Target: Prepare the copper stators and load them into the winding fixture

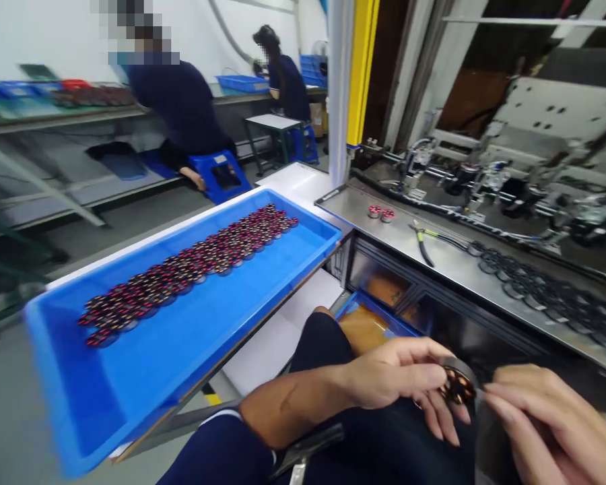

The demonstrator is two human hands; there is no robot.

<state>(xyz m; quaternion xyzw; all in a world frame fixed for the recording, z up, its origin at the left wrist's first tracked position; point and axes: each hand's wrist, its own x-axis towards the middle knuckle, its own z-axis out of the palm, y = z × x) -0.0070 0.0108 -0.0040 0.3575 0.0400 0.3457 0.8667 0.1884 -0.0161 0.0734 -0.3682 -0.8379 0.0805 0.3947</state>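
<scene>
Nearest us, over our lap, our left hand pinches a round motor part at its fingertips: one dark ring with copper-coloured windings inside. Our right hand reaches in from the right, fingertips at the part's rim; we cannot tell whether it grips. Left of us lies one blue tray carrying a long band of similar parts, too many to count. Beyond, the steel bench bears two loose parts, one pair of pliers and a trail of dark rings. Far left, two people sit.
</scene>
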